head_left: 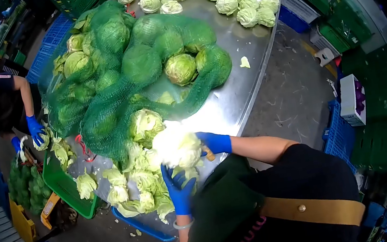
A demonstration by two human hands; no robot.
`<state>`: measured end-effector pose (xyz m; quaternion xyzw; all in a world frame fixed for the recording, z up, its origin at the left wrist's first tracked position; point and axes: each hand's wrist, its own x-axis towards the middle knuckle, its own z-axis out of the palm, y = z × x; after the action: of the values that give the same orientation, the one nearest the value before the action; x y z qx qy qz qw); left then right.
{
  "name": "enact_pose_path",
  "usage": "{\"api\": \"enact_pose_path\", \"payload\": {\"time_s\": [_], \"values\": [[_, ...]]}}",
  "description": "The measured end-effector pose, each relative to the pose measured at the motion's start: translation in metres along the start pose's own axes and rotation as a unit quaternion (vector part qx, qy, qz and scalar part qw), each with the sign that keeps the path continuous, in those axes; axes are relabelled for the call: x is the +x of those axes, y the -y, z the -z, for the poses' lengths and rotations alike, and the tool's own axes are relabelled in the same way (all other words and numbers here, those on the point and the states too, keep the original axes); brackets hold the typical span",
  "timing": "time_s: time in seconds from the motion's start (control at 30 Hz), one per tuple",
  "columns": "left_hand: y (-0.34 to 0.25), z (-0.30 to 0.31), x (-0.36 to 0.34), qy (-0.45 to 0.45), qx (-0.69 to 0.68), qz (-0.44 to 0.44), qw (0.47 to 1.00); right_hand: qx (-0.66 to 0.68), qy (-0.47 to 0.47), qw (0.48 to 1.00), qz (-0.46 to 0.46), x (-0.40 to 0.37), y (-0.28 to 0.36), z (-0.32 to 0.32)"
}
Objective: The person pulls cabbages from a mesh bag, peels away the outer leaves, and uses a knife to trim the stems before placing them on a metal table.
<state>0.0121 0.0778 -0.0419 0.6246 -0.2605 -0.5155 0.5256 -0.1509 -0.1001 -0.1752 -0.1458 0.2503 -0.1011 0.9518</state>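
My left hand (179, 191), in a blue glove, has its fingers spread at the lower side of a pale, brightly lit cabbage (177, 147). On the cabbage's other side is my right hand (214, 143), also gloved in blue, with its fingers closed around a short tan wooden-looking handle (208, 154); any blade is hidden. Loose cabbage leaves (145, 182) are heaped beside my left hand at the table edge. Another cabbage (147, 127) sits just beyond, at the mouth of a green net sack (144, 63) full of cabbages.
Trimmed cabbages (230, 1) cover the far end of the metal table (244, 90). At left, a co-worker's blue-gloved hand (35, 130) touches a cabbage. A green crate (64, 184) stands below the table's left edge. Stacked green crates (375, 117) and a white box (352, 101) stand at right.
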Motion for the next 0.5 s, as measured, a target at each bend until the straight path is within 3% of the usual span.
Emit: {"api": "enact_pose_path", "payload": {"time_s": [0.07, 0.13, 0.17, 0.23, 0.3, 0.33, 0.37, 0.4, 0.43, 0.47, 0.5], "values": [[-0.012, -0.023, 0.014, 0.0, -0.079, -0.024, 0.997, 0.013, -0.09, 0.991, 0.094, -0.035, 0.026, -0.041], [-0.021, -0.036, 0.029, 0.011, -0.1, -0.078, 0.992, -0.126, -0.022, 0.985, 0.113, -0.047, 0.036, -0.025], [-0.019, -0.035, 0.039, -0.007, -0.099, -0.074, 0.992, -0.171, -0.033, 0.977, 0.12, -0.058, 0.047, -0.058], [-0.004, -0.028, 0.057, 0.0, 0.026, -0.228, 0.973, -0.174, -0.038, 0.981, 0.077, -0.058, 0.046, -0.071], [-0.009, -0.012, 0.06, -0.031, -0.02, -0.135, 0.99, -0.236, -0.072, 0.969, 0.025, -0.045, 0.048, -0.072], [-0.017, -0.008, 0.053, -0.057, -0.066, -0.088, 0.992, -0.337, -0.129, 0.932, -0.021, -0.04, 0.054, -0.077], [-0.013, 0.0, 0.049, -0.078, -0.067, -0.087, 0.991, -0.452, -0.175, 0.873, 0.061, -0.035, 0.052, -0.084], [-0.006, 0.013, 0.046, -0.127, 0.02, -0.116, 0.985, -0.552, -0.214, 0.791, 0.149, -0.03, 0.05, -0.092], [-0.004, 0.023, 0.043, -0.174, 0.108, -0.14, 0.969, -0.623, -0.222, 0.729, 0.175, -0.031, 0.052, -0.102], [0.0, 0.031, 0.037, -0.191, 0.107, -0.134, 0.967, -0.652, -0.171, 0.683, 0.282, -0.026, 0.045, -0.099], [0.001, 0.036, 0.031, -0.231, 0.18, -0.113, 0.949, -0.712, -0.104, 0.615, 0.322, -0.02, 0.039, -0.097]]}}
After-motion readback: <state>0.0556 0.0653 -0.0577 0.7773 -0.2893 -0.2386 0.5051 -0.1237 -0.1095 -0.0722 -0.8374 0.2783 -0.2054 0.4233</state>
